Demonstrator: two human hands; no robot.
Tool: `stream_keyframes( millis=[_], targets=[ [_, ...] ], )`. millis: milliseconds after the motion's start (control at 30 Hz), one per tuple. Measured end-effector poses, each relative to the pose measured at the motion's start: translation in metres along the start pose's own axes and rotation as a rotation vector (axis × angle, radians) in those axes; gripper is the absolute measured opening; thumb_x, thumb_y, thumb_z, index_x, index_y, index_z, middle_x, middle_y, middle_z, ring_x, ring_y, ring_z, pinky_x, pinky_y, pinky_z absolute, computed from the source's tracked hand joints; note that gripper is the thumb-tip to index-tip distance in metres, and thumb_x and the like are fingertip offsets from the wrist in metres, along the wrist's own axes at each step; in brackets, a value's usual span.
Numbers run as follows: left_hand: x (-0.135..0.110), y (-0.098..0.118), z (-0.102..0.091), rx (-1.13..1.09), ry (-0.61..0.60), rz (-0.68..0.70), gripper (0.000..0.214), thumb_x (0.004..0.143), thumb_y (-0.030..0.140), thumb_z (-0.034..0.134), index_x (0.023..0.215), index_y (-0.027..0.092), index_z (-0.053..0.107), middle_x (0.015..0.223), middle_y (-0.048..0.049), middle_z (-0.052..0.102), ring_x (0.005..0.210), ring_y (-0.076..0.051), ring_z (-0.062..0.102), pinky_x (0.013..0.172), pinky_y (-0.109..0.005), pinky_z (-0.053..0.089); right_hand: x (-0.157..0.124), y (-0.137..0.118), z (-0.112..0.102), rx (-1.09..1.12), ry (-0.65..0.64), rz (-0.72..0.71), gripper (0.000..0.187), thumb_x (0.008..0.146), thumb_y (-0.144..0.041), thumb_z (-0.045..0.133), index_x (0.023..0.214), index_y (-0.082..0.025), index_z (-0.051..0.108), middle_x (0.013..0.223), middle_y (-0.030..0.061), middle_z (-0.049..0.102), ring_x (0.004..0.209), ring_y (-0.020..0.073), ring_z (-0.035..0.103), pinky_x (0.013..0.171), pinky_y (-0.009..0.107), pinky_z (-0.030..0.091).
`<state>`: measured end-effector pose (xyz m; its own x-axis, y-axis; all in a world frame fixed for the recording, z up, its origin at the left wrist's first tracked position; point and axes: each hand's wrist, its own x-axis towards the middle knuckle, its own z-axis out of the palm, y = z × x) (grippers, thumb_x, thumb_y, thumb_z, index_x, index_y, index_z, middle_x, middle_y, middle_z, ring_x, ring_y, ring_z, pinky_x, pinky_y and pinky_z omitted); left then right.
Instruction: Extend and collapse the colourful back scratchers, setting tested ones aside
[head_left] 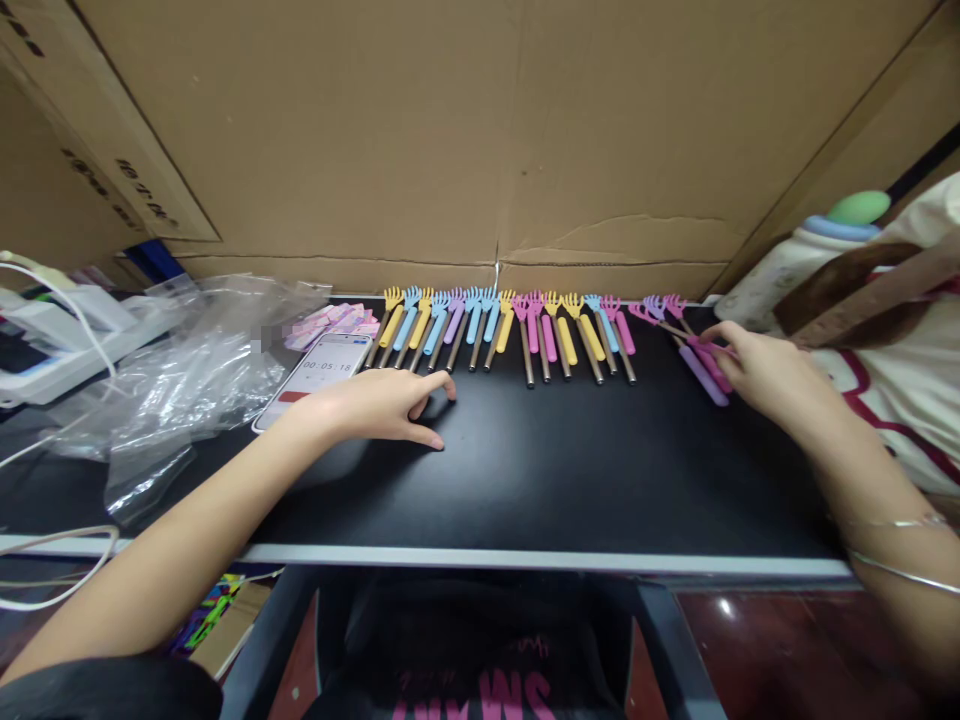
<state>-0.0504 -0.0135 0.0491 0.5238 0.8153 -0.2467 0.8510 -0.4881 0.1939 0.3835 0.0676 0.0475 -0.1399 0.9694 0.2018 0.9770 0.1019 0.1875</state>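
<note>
A row of small hand-shaped back scratchers in yellow, blue, purple and pink lies along the far edge of a black table. My right hand rests at the row's right end, its fingers closed on pink and purple scratchers that lie askew. My left hand lies on the table near the row's left end, index finger and thumb stretched out, holding nothing. It sits just right of a phone showing a timer.
Crumpled clear plastic bags and white cables lie at the left. Pink packets sit behind the phone. Large cardboard boxes wall the back. A white bottle and a bag stand at the right.
</note>
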Motion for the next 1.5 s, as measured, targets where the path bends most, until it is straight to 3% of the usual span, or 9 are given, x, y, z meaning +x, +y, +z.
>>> stream_keyframes(
  millis=[233, 500, 1000, 1333, 1500],
  targets=[
    [0.0, 0.0, 0.001, 0.008, 0.009, 0.009, 0.051, 0.08, 0.058, 0.056, 0.118, 0.026, 0.047, 0.073, 0.0018, 0.056, 0.063, -0.015, 0.054, 0.052, -0.024, 0.03, -0.006, -0.024, -0.006, -0.12, -0.08, 0.117, 0.043, 0.095, -0.039, 0.019, 0.124, -0.023, 0.047, 0.117, 0.0162, 0.062, 0.087, 0.0305, 0.063, 0.06, 0.035, 0.04],
    [-0.001, 0.004, -0.002, 0.051, 0.009, -0.023, 0.048, 0.08, 0.057, 0.057, 0.116, 0.026, 0.047, 0.073, 0.0021, 0.057, 0.063, -0.015, 0.054, 0.052, -0.023, 0.028, -0.002, -0.037, -0.01, -0.217, -0.1, 0.054, 0.039, 0.092, -0.037, 0.027, 0.117, -0.018, 0.051, 0.099, 0.0165, 0.068, 0.085, 0.0332, 0.065, 0.056, 0.034, 0.038],
    [-0.002, 0.004, -0.001, 0.062, 0.014, -0.022, 0.048, 0.081, 0.057, 0.056, 0.117, 0.027, 0.047, 0.072, 0.0025, 0.057, 0.062, -0.015, 0.054, 0.052, -0.024, 0.028, 0.012, -0.053, -0.007, -0.17, -0.159, -0.032, 0.038, 0.091, -0.029, 0.029, 0.117, -0.012, 0.052, 0.091, 0.0226, 0.066, 0.084, 0.0315, 0.063, 0.06, 0.035, 0.042],
    [-0.001, 0.005, -0.001, 0.068, 0.013, -0.025, 0.047, 0.082, 0.057, 0.056, 0.117, 0.027, 0.046, 0.073, 0.002, 0.058, 0.062, -0.015, 0.053, 0.052, -0.024, 0.028, 0.011, -0.049, -0.001, -0.147, -0.115, -0.009, 0.044, 0.092, -0.033, 0.026, 0.12, -0.011, 0.052, 0.094, 0.024, 0.064, 0.088, 0.0318, 0.061, 0.059, 0.035, 0.042],
    [-0.001, 0.005, -0.001, 0.071, 0.008, -0.029, 0.048, 0.082, 0.057, 0.055, 0.118, 0.027, 0.046, 0.073, 0.0022, 0.058, 0.063, -0.015, 0.053, 0.052, -0.023, 0.028, 0.015, -0.041, 0.005, -0.149, -0.113, 0.008, 0.041, 0.091, -0.034, 0.029, 0.117, -0.016, 0.055, 0.098, 0.0198, 0.065, 0.089, 0.0296, 0.062, 0.059, 0.033, 0.041]
  ],
)
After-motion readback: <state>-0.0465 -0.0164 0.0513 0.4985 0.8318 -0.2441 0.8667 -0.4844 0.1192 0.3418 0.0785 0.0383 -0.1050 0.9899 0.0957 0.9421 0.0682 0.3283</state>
